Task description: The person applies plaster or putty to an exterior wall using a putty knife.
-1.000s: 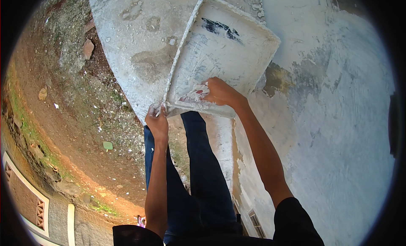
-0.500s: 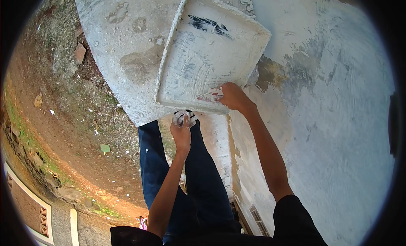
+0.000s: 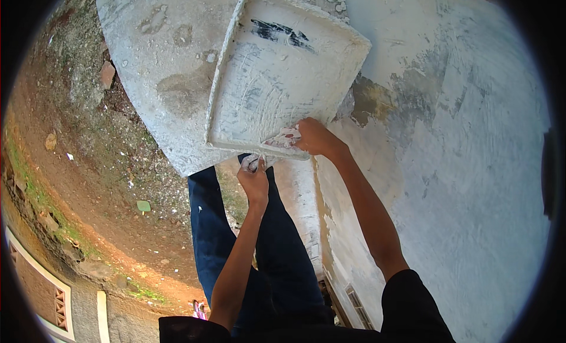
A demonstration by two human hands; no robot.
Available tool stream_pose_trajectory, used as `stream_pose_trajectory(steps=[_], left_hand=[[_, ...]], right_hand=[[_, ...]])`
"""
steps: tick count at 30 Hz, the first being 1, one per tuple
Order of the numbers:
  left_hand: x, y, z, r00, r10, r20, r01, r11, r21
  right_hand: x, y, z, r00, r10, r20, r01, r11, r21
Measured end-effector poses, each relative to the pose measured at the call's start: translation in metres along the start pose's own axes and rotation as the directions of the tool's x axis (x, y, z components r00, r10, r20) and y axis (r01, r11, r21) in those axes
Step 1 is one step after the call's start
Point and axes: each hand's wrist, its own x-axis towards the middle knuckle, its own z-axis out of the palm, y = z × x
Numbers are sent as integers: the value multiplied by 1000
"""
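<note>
A shallow rectangular tray (image 3: 224,72), its rim crusted with rough white paste, lies on a stained concrete slab (image 3: 147,101). The right hand (image 3: 315,138) has its fingers closed around a paste-smeared flat scraper (image 3: 278,139) in the tray's near right corner. The left hand (image 3: 253,177), its fingers whitened and curled, is at the near rim; whether it grips anything cannot be told. Ridged smears line the tray's floor, leaving open room toward its far end. A patchy plastered wall (image 3: 466,166) stands near the right side.
</note>
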Motion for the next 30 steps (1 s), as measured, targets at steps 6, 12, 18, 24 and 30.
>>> stream_pose_trajectory(steps=[6,12,18,24,30], left_hand=[[-2,4,-1,999,-32,10,32,999,-33],[-13,13,-20,986,-93,135,114,980,-160],[0,31,-61,994,96,-55,-95,995,20],[35,120,-51,921,327,-211,-303,943,138],[65,174,-10,894,445,-38,-417,862,287]], right_hand=[[3,-6,-16,999,-2,54,1,1000,20],[5,-2,-38,980,42,193,-68,989,128],[-7,2,-65,986,109,-129,-24,845,534],[14,-12,-30,646,626,-437,346,270,898],[47,-27,-37,796,556,-238,512,-409,756]])
